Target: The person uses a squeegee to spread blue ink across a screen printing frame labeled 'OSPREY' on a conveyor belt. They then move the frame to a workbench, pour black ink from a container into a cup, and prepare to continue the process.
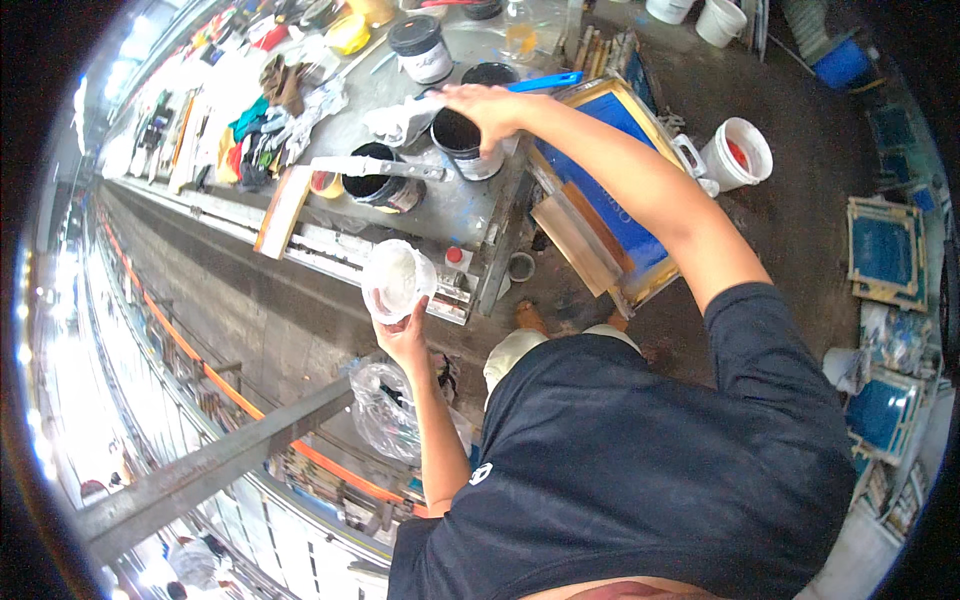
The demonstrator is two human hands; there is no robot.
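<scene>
My left hand (402,338) is wrapped round a translucent white plastic tub (421,268) with pale residue inside, held up beside the table's near edge. My right hand (490,112) reaches over the rim of a dark, open tub (470,160). Its fingers are stretched out and the thumb is apart, down by the tub's side; whether it presses on the rim is unclear. Crumpled whitish sheeting (400,122) lies by those fingertips. Left of that tub stands another open dark tub (400,194), with a long grey-smeared flat stick (380,168) lying across its top.
A black lidded tub (424,60) and a blue-handled tool (545,82) are farther back. On my right leans a wooden-framed blue screen (610,118), with a white bucket (752,155) beyond. A metal beam (220,460) crosses at lower left, near a clear plastic bag (385,410).
</scene>
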